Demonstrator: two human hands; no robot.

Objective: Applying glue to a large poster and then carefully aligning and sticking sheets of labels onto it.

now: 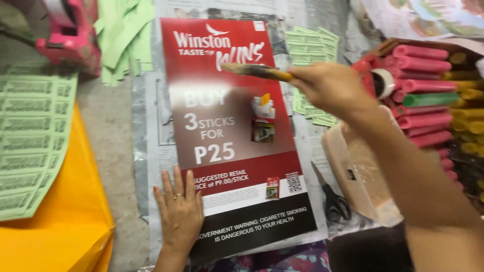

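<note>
A glossy red, white and black poster (227,126) lies flat on newspaper in the middle. My left hand (179,211), fingers spread and a ring on one finger, presses flat on the poster's lower left corner. My right hand (330,88) hovers above the poster's upper right edge, shut on a paintbrush (257,70) whose bristles point left over the poster's top. The brush is blurred.
Black-handled scissors (330,199) and a pale plastic tub (360,171) lie right of the poster. A box of pink, yellow and green paper rolls (428,95) stands at far right. Green printed slips (33,136), orange sheet (65,221), pink tape dispenser (73,32) sit left.
</note>
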